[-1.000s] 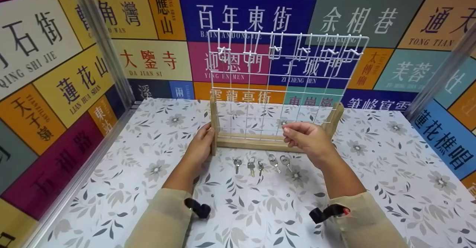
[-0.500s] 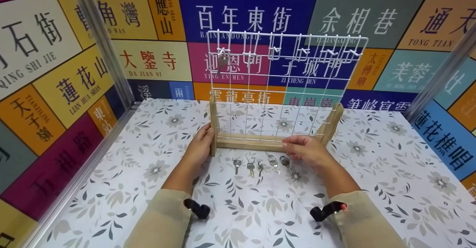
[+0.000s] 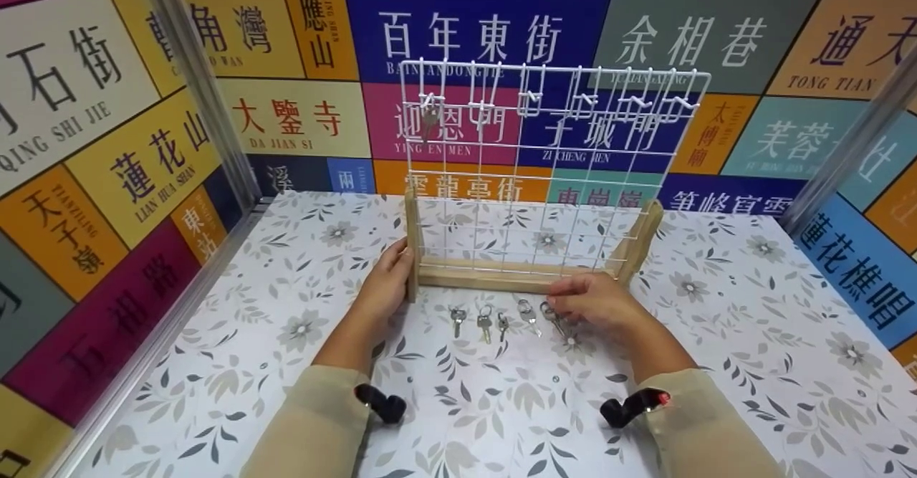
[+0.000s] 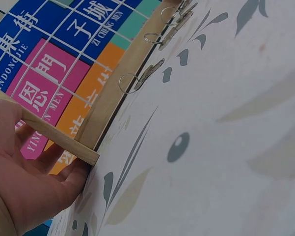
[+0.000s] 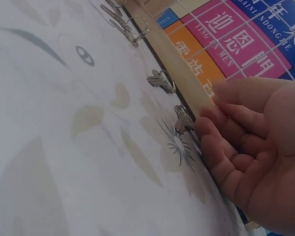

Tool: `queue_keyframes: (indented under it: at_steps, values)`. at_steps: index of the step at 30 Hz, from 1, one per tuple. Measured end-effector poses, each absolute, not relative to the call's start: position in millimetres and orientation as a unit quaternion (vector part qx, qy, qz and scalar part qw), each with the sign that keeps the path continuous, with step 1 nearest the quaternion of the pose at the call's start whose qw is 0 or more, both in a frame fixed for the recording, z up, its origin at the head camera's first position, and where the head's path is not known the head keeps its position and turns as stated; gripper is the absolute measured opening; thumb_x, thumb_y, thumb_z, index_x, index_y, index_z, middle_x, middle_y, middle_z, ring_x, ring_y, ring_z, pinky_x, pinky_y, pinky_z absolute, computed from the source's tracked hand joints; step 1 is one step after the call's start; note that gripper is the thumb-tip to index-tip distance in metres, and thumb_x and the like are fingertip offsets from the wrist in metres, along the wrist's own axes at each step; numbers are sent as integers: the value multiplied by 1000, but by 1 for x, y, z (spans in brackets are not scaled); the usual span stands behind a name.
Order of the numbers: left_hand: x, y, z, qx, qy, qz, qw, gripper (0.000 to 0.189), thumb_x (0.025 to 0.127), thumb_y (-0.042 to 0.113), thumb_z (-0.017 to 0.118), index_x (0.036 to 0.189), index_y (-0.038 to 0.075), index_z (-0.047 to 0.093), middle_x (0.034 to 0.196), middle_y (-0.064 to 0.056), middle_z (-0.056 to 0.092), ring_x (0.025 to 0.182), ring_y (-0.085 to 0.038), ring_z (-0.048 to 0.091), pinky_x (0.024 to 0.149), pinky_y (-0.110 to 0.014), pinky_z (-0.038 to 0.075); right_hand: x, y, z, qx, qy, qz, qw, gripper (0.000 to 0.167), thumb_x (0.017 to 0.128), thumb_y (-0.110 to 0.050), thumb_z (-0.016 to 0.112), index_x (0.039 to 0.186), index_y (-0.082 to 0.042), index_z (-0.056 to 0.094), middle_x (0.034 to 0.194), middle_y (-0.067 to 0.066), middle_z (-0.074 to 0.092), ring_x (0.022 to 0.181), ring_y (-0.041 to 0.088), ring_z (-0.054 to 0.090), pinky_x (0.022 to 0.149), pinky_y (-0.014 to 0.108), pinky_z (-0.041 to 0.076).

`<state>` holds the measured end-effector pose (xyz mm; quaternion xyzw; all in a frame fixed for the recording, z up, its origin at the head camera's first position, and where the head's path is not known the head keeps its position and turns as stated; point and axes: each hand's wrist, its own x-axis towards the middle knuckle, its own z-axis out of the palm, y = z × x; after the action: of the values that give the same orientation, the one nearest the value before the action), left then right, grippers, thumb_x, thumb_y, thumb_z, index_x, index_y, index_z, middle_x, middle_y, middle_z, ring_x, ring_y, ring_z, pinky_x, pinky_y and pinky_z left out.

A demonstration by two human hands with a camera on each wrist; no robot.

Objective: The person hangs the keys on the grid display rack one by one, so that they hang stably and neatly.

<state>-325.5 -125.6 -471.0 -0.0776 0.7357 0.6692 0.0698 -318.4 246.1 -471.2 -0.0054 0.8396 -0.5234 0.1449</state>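
Observation:
My left hand (image 3: 390, 277) grips the left wooden upright (image 4: 54, 130) of a white wire grid rack (image 3: 534, 177); the thumb lies on the near side and the fingers reach behind. My right hand (image 3: 591, 300) is low at the rack's right front, its fingertips right at the rightmost key (image 3: 550, 313). In the right wrist view that key (image 5: 182, 119) lies by the curled fingers, with the thumb apart from them. Several more keys on rings, among them a key (image 3: 458, 322) at the left end, lie in a row on the table. Another key (image 3: 430, 121) hangs from the leftmost hook.
Several white hooks, such as one hook (image 3: 584, 102), sit along the rack's upper part. A wooden base bar (image 3: 480, 277) runs behind the keys. The table's cloth (image 3: 487, 421) is leaf-patterned. Signboard panels (image 3: 480, 26) stand behind, with clear frame posts at both sides.
My right hand has come down from in front of the grid to the rightmost key. That key has turned slightly. The left hand stays on the upright.

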Motion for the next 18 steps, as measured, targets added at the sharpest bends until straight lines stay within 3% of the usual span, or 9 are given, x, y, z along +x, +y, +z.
queue_keyframes:
  at_steps: [6,18]
  values:
    - [-325,-126,-472,-81,737,667,72,56,109,64,47,161,49,39,170,7,42,162,-22,34,135,-52,24,-317,247,-472,-15,866,-480,138,28,92,-18,83,118,-8,80,95,-1,79,80,16,68,74,28,58]
    - [-326,-126,-471,-82,735,669,75,55,108,64,47,161,50,40,170,8,41,162,-23,34,134,-52,25,-317,244,-469,-18,881,-453,135,26,88,-13,86,112,-5,81,93,0,79,79,11,68,72,24,57]
